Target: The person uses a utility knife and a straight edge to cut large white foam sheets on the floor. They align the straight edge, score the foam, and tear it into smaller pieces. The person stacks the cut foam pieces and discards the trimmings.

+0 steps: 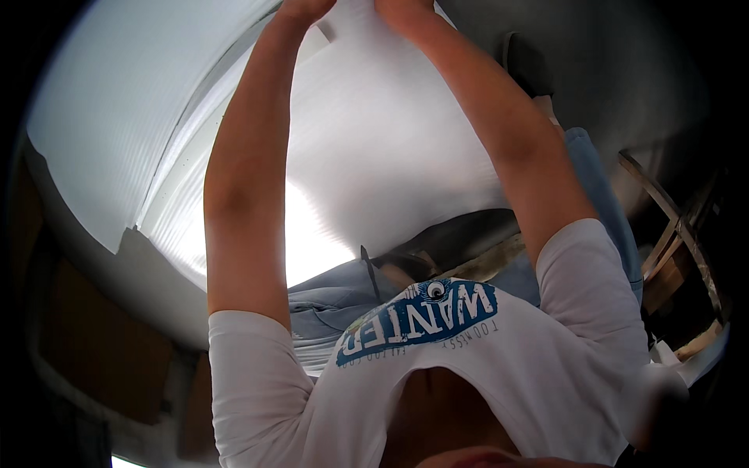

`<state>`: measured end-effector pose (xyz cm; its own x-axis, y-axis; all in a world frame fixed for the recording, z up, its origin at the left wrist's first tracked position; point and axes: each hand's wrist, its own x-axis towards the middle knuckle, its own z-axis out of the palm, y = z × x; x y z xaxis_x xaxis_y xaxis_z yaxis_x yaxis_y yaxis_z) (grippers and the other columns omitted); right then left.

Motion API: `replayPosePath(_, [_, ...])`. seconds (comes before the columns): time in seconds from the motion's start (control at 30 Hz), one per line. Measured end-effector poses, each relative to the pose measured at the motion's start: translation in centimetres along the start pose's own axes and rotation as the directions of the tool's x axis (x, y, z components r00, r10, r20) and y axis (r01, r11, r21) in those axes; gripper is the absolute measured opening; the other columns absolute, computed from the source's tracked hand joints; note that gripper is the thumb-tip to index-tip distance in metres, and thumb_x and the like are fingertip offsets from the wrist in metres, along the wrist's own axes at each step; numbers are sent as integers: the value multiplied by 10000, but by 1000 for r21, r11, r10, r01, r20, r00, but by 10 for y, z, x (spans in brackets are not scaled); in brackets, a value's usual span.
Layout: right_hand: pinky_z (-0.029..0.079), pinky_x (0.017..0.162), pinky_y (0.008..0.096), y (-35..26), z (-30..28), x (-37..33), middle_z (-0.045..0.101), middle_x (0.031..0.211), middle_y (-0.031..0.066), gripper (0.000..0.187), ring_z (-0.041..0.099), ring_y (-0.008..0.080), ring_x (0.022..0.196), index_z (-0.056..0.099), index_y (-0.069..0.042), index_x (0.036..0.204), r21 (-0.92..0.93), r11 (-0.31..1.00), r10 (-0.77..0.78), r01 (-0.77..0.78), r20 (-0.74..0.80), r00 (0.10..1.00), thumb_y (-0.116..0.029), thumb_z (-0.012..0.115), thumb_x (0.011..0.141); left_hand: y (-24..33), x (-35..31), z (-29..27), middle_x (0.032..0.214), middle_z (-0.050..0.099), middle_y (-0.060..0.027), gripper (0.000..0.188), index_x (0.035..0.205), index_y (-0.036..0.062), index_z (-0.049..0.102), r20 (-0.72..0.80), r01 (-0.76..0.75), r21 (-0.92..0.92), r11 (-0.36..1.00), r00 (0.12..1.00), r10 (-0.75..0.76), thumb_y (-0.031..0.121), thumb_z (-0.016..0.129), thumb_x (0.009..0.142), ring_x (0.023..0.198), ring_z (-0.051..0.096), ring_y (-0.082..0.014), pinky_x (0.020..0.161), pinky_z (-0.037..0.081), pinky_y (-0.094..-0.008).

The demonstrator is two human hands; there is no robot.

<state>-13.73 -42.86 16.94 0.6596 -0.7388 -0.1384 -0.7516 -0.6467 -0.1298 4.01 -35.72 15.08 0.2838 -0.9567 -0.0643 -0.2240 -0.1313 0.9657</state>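
Both my arms stretch away from me to the top edge of the head view. My left hand (309, 8) is cut off there, with its fingers out of sight. Beside it, a short gap to the right, my right hand (402, 8) is cut off in the same way. Beneath and between the arms spreads a large glossy white sheet (390, 132), close under both hands. Whether they grip or only touch it cannot be seen. Left of my left arm lies a white panel (101, 156) with fine ribs, and a long seam or edge runs between the two.
Bright glare washes out the sheet by my left forearm. My leg in blue jeans (597, 168) is bent at the right, with a dark shoe (527, 66) beyond it. A wooden frame (675, 222) stands at the far right. Brown board-like shapes (101, 335) show dimly at the lower left.
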Motion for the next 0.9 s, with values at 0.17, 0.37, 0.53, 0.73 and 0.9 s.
replayPosePath(0.17, [548,597,438,27,16,-25,681,737,164,226,693,310,697,527,-17,1060,59,996,61,-60,-15,998,-171,463,908,43,-38,44,1244,578,-184,329,1199,13,586,183,-206,507,837,975,130,66,511,883,1146,543,-376,987,440,-422])
replayPosePath(0.37, [550,578,421,11,4,-12,680,717,158,239,694,302,674,509,-4,1042,4,1000,22,-22,1,1000,-194,499,897,24,-48,76,1285,542,-12,366,1239,135,547,59,-205,845,494,953,296,196,581,880,1212,497,-244,999,418,-409])
replayPosePath(0.53, [556,562,390,-4,1,-9,681,707,143,230,698,289,668,510,8,1026,-22,999,25,-25,-7,1000,-178,504,890,21,-54,76,1286,533,-34,371,1243,125,532,53,-193,855,480,955,291,201,564,882,1205,499,-250,991,425,-406])
replayPosePath(0.73, [556,552,369,-9,4,-25,681,707,112,184,700,255,665,544,-22,978,-49,999,-26,22,-72,997,-176,519,881,21,-56,76,1256,539,-82,370,1216,78,546,44,-200,827,525,955,294,171,552,858,1198,499,-261,967,437,-406])
replayPosePath(0.9, [561,564,384,-10,-5,-25,686,726,110,144,700,266,671,614,-58,869,-113,993,-53,45,-72,996,-166,519,871,22,-60,81,1174,549,-118,377,1183,44,560,-2,-180,821,541,948,318,176,515,833,1132,520,-289,933,442,-407])
